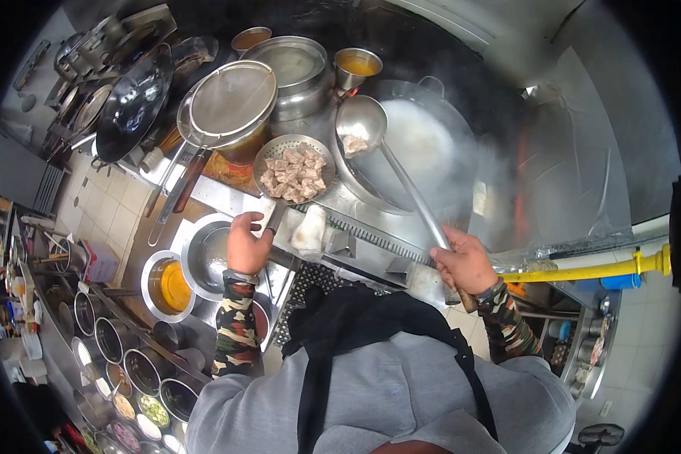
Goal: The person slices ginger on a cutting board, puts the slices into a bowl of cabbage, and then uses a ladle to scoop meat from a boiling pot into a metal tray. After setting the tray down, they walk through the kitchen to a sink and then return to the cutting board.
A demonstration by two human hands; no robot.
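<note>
My left hand [248,244] is closed round the handle of a perforated skimmer [328,160]. Pieces of pale cooked meat [293,172] are heaped in its bowl, near the stove's front edge. In my right hand [464,261] is the long handle of a steel ladle [365,113]. The ladle's bowl is tilted over the left rim of a large wok [450,121], with a chunk of meat [353,144] in it. Cloudy, steaming liquid [412,151] stands in the wok.
Left of the wok are a lidded steel pot [295,106], a round mesh strainer [233,98] and a cup of yellow liquid [358,66]. A folded white cloth [309,229] lies on the front ledge. Steel bowls [208,261] stand at lower left; a yellow pipe [590,271] runs right.
</note>
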